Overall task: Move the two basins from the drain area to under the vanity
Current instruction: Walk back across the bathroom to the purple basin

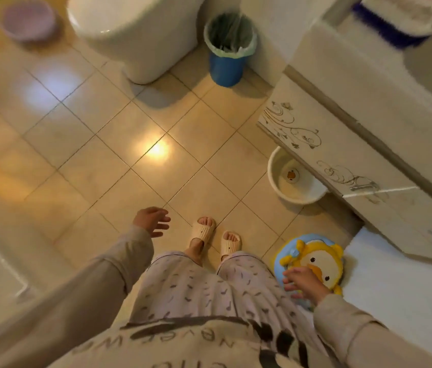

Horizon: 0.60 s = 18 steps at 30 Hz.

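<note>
A white basin (pixel 293 181) with a small duck picture on its bottom stands on the floor, partly tucked under the front edge of the vanity (pixel 342 144). A pale purple basin (pixel 27 21), blurred, sits on the floor at the far top left, beside the toilet. My left hand (pixel 152 220) hangs empty over the tiles with fingers spread. My right hand (pixel 302 282) is also empty with fingers apart, hovering above a duck-shaped cushion at the lower right.
A white toilet (pixel 140 30) stands at top centre, with a blue waste bin (pixel 229 49) lined with a bag to its right. A blue and yellow duck cushion (pixel 318 257) lies by a white surface (pixel 395 282). My slippered feet (pixel 214 239) stand on beige tiles.
</note>
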### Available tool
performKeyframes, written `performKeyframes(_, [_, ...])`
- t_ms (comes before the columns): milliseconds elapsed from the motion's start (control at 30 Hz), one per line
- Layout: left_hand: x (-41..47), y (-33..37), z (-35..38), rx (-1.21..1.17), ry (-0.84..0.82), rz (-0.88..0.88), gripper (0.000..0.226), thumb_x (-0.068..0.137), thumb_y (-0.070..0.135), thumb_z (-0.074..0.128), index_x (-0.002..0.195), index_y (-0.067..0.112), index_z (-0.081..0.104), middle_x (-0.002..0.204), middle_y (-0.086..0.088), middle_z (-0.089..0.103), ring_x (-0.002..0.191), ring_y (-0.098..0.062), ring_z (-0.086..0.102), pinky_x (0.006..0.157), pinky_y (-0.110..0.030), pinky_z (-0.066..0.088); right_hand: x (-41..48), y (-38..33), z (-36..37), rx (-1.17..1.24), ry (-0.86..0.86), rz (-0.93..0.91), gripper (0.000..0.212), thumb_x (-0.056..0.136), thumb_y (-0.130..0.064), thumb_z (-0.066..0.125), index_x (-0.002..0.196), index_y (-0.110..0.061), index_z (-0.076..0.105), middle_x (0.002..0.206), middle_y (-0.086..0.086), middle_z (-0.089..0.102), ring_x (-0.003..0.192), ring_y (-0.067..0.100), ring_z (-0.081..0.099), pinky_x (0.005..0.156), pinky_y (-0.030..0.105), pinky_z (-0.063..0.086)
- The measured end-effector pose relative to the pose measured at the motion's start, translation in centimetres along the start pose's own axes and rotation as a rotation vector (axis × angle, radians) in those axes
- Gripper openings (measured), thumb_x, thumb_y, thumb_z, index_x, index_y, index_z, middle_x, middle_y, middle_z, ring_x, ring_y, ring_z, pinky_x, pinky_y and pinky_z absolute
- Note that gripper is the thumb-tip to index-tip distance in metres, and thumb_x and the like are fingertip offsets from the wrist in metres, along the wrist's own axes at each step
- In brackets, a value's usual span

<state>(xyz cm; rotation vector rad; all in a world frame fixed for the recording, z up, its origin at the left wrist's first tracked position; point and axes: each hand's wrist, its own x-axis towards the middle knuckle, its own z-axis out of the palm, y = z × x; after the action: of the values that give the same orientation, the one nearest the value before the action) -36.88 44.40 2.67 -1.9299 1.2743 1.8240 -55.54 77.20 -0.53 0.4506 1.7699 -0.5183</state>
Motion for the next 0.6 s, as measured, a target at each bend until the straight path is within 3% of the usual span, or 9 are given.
performKeyframes(233, [-2.5, -12.0, -1.0, -0.33, 0.181, -0.215, 0.014, 0.093, 0.01, 0.045, 0.1, 0.005, 0.055, 0.08, -0.008, 0.061, 0.066, -0.021, 0.055, 0.06, -0.028, 0.042, 2.2, -8.0, -0.1, -0.4, 0.016, -0.208, 0.01, 0.092, -0.005, 0.045, 0.093, -0.006, 0.056, 0.076, 0.009, 0.056, 0.059, 0.017, 0.052, 0.054, 0.024, 0.038])
performKeyframes(333, [-4.0, -18.1, -0.2, -0.452, 0.224, -0.327, 0.015, 0.093, 0.013, 0.045, 0.099, 0.005, 0.056, 0.087, -0.011, 0.062, 0.069, -0.022, 0.057, 0.063, -0.029, 0.044, 2.9, -12.4, 2.1, -0.523, 0.016, -0.262, 0.011, 0.093, -0.009, 0.046, 0.099, -0.007, 0.055, 0.076, 0.007, 0.057, 0.062, 0.017, 0.054, 0.053, 0.027, 0.042])
performKeyframes(433, [-5.3, -23.0, 0.3, -0.615, 0.271, -0.426, 0.011, 0.093, 0.015, 0.046, 0.092, 0.008, 0.055, 0.081, -0.008, 0.059, 0.071, -0.024, 0.055, 0.066, -0.031, 0.045, 2.2, -16.5, 5.8, -0.586, -0.045, -0.377, 0.015, 0.093, -0.011, 0.048, 0.103, -0.008, 0.058, 0.081, 0.007, 0.061, 0.068, 0.018, 0.058, 0.058, 0.03, 0.049])
performKeyframes(600, [-6.1, -28.5, -0.1, -0.922, 0.344, -0.566, 0.021, 0.091, 0.014, 0.046, 0.07, 0.009, 0.049, 0.069, -0.008, 0.049, 0.046, -0.018, 0.046, 0.051, -0.023, 0.026, -0.3, -20.9, 12.1, -0.754, -0.149, -0.496, 0.015, 0.09, -0.005, 0.048, 0.097, -0.011, 0.059, 0.083, 0.006, 0.064, 0.071, 0.02, 0.06, 0.063, 0.031, 0.051])
